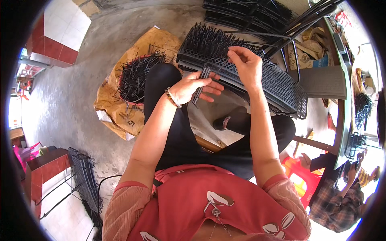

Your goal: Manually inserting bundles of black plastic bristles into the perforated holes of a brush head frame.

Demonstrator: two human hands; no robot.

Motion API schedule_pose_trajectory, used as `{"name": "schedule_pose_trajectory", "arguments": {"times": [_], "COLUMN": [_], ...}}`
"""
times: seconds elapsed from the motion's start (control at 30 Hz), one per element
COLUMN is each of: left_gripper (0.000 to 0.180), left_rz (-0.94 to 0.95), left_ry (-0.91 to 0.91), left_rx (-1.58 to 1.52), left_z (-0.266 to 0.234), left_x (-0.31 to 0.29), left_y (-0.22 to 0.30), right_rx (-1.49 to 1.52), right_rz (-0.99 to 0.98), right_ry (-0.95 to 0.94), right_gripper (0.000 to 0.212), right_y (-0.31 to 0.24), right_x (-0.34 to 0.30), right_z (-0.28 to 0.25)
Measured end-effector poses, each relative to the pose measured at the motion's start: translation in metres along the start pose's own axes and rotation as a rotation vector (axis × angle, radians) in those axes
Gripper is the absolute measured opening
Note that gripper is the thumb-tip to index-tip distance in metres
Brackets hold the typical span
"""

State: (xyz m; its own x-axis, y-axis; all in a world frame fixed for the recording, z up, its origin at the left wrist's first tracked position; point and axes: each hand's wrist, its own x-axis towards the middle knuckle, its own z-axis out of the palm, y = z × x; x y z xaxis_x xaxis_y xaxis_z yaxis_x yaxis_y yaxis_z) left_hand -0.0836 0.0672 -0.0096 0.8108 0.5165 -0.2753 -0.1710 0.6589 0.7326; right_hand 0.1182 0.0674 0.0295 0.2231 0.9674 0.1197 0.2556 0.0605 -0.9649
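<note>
On the person's lap in the head view lay a black perforated plastic panel, its far end bristling with thin black pins. The left hand steadied the panel's near edge, fingers spread flat against a black strip, gripping nothing I could make out. The right hand pinched narrowly at the panel's top edge, seemingly seating a pin. More loose black pins lay heaped in a shallow basin on brown paper on the floor beside the left knee.

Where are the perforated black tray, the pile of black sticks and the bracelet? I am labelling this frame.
perforated black tray (281, 86): head view, on its bare holed surface.
pile of black sticks (134, 78): head view, middle of the heap.
bracelet (173, 97): head view, on the beads at the left wrist.
</note>
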Motion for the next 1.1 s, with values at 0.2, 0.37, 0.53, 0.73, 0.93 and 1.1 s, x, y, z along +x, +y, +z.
{"name": "schedule_pose_trajectory", "arguments": {"times": [0.2, 0.37, 0.53, 0.73, 0.93, 1.1], "left_gripper": [0.032, 0.022, 0.023, 0.024, 0.026, 0.028], "left_rz": [-0.032, -0.060, -0.081, -0.061, -0.054, -0.038], "left_ry": [0.037, 0.036, 0.068, 0.072, 0.086, 0.098], "left_rx": [-0.020, -0.032, -0.055, -0.021, 0.049, 0.069], "left_z": [0.000, -0.010, -0.013, -0.011, -0.010, -0.012], "left_x": [0.002, 0.004, 0.008, 0.007, 0.008, 0.007], "left_y": [0.000, -0.004, -0.007, -0.008, -0.010, -0.012], "right_rx": [-0.001, -0.344, -0.439, -0.479, -0.573, -0.616], "right_rz": [-0.165, -0.489, -0.586, -0.649, -0.687, -0.705], "right_ry": [0.184, 0.307, 0.343, 0.254, 0.131, 0.155], "right_gripper": [0.015, 0.013, 0.012, 0.013, 0.014, 0.014], "right_y": [-0.001, -0.002, 0.004, 0.008, 0.017, 0.016], "right_x": [0.015, 0.025, 0.029, 0.022, 0.010, 0.011], "right_z": [-0.005, -0.002, 0.004, 0.012, 0.016, 0.015]}}
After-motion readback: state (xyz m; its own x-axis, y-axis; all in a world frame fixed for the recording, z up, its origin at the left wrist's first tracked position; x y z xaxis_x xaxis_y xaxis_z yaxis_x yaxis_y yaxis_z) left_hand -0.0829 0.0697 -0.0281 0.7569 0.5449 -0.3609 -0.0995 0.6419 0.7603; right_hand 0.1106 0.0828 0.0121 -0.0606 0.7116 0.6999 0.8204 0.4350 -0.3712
